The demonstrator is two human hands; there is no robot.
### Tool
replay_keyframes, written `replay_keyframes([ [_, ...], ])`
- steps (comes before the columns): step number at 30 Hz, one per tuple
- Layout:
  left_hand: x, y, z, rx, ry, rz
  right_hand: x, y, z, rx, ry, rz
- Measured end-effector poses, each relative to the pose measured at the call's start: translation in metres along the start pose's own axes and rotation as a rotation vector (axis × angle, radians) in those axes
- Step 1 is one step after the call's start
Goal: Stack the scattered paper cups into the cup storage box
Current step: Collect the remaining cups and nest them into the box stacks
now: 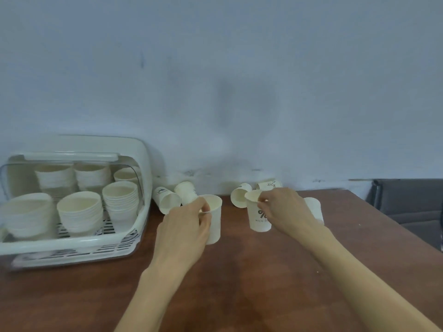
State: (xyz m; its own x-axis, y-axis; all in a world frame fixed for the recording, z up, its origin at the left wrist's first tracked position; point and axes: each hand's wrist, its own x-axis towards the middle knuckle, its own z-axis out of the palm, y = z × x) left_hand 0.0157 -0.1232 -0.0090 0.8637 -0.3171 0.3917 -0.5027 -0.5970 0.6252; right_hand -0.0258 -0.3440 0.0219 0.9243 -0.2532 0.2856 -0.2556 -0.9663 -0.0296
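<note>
My left hand (184,226) grips an upright white paper cup (215,219) by its rim and side at the table's middle. To its right, my right hand (285,209) pinches the rim of a printed paper cup (256,216), also upright. Behind that hand stands another cup (314,208), partly hidden. Two cups (167,200) (185,191) lie on their sides near the wall, left of centre, and two more (239,196) (269,185) lie behind the right hand. The white cup storage box (79,244) stands at the left with its clear lid up, holding several stacks of cups (80,212).
The brown wooden table (239,283) runs up to a pale blue wall (215,92). A dark grey seat (412,202) sits past the table's right edge. Bare tabletop lies in front of both hands.
</note>
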Motion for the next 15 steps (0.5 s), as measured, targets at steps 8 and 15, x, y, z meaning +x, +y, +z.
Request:
replay_keyframes([
  [8, -0.035, -0.008, -0.068, 0.085, 0.099, -0.033, -0.048, -0.066, -0.031, 0.05, 0.094, -0.195],
  [15, -0.06, -0.019, -0.113, 0.143, 0.129, -0.103, -0.064, -0.116, -0.04, 0.105, 0.1, -0.344],
])
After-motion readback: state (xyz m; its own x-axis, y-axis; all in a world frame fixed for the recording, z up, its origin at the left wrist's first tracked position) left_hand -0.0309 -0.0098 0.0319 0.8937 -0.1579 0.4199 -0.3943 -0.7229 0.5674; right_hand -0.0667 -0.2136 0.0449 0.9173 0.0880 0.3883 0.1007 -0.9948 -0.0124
